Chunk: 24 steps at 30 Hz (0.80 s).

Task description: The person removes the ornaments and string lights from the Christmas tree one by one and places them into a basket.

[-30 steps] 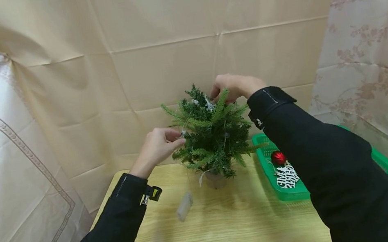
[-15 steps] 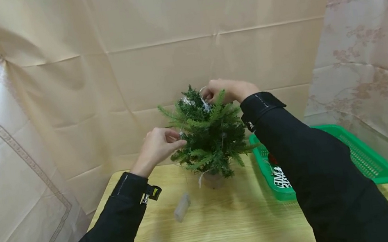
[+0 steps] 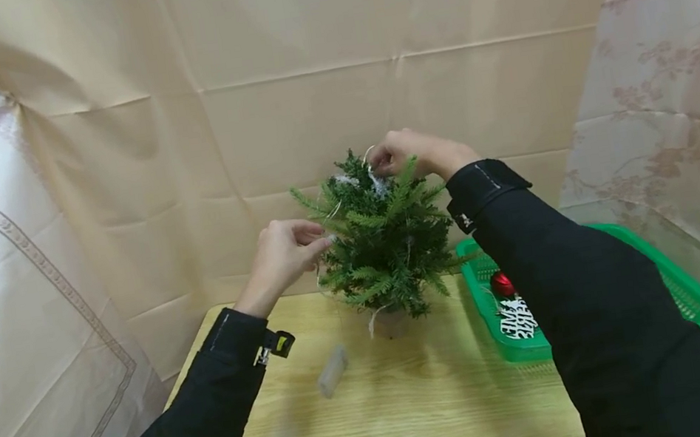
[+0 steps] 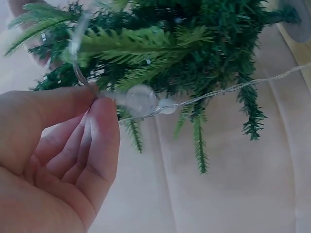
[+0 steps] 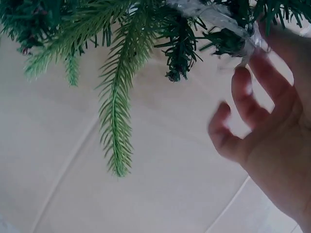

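A small green artificial Christmas tree (image 3: pixel 387 243) stands at the middle of the table's far part. My left hand (image 3: pixel 284 254), at the tree's left side, pinches a string light (image 4: pixel 228 90) between thumb and forefinger. Just past those fingertips sits a clear round bulb (image 4: pixel 142 99), and the twisted wire runs on across the branches. Near the treetop my right hand (image 3: pixel 411 154) holds a clear strand (image 5: pixel 214 12) of the lights between its fingertips, with a thin wire loop rising beside it. Foliage hides part of that hand's fingertips in the right wrist view.
A translucent, box-like piece (image 3: pixel 333 371) lies on the wooden table (image 3: pixel 379 423) in front of the tree. To the right, a green basket (image 3: pixel 523 352) holds a red ball (image 3: pixel 502 284) and white lettered ornaments (image 3: pixel 517 319), partly behind my right sleeve. Cloth hangs behind.
My left hand has risen slightly, and a slack length of wire now hangs below it. My right hand has shifted a little at the treetop, where a wire loop now shows.
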Tool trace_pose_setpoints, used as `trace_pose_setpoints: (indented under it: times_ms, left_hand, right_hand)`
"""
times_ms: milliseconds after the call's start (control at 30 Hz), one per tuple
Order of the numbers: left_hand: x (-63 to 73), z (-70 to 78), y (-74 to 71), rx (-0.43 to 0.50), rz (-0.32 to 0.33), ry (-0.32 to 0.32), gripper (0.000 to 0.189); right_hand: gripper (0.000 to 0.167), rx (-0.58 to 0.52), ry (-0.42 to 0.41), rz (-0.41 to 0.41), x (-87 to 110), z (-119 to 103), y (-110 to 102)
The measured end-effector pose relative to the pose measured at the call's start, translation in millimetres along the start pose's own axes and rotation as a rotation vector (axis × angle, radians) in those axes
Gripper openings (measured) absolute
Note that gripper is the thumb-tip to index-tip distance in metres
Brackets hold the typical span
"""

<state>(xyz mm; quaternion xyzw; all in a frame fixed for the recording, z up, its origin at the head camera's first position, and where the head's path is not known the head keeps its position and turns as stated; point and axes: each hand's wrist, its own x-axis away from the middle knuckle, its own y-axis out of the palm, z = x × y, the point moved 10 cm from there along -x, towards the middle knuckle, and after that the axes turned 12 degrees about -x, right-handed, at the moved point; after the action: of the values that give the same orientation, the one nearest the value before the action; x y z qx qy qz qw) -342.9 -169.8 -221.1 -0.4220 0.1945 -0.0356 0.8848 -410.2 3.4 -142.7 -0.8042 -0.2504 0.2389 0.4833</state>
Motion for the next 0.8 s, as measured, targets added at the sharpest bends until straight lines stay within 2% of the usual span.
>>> trace_pose_setpoints:
  times_ms: [67,167,267,367,467,633,800]
  left_hand:
    - [1.2,-0.2,-4.9,0.049,0.018,-0.009,0.029]
    - [3.8,1.6,-11.4,0.109,0.040,-0.001,0.029]
    - [6.6,7.6,-19.3,0.143,0.078,0.020,0.029]
    - [7.3,15.7,-29.2,0.181,0.135,0.042,0.028]
    - [6.0,24.2,-38.7,0.218,0.198,0.056,0.026]
    - [7.1,31.6,-51.0,0.273,0.277,0.070,0.022]
    - [17.1,22.9,-55.8,0.357,0.295,0.029,0.023]
  right_hand:
    - [0.016,0.019,0.027,0.035,-0.5,1,-7]
    - [0.025,0.040,0.041,0.078,-1.8,1,-17]
    - [0.026,0.061,0.039,0.100,-2.9,-1,-22]
    - [0.027,0.025,0.076,0.120,-2.2,0,-28]
    - [0.027,-0.054,0.099,0.175,0.6,-3,-37]
    - [0.025,-0.197,0.035,0.342,1.5,-26,-63]
    - [0.028,-0.276,-0.031,0.379,3.5,-62,-72]
